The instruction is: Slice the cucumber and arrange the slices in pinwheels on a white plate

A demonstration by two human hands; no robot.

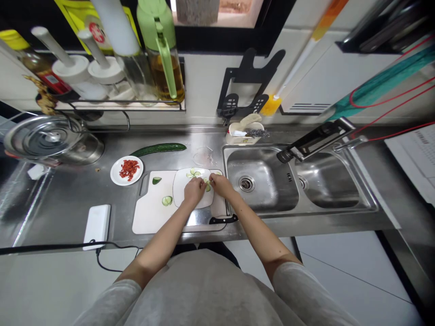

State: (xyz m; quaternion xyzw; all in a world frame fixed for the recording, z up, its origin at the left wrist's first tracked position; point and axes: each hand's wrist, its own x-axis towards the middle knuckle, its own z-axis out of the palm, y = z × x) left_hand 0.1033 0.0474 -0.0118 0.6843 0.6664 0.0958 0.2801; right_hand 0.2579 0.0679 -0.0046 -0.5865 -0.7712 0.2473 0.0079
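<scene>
Both hands are over a square white plate [181,181] that lies on a white cutting board [149,213]. My left hand [195,191] is closed in a pinch at the edge of thin cucumber slices [207,184]. From the right side, my right hand [220,184] pinches at the same slices, its fingertips close to the left ones. More cucumber slices [193,172] are arranged at the plate's far edge. On the board to the left lie a small stack of slices [166,200] and a cucumber end piece [156,180]. A kitchen knife [223,220] rests along the board's near edge.
Behind the board lies a long cucumber [159,148], beside a round plate of chopped red pieces [129,170]. A double sink [261,208] is to the right. A lidded pot [84,147] and a white power bank [97,222] with a cable stand left.
</scene>
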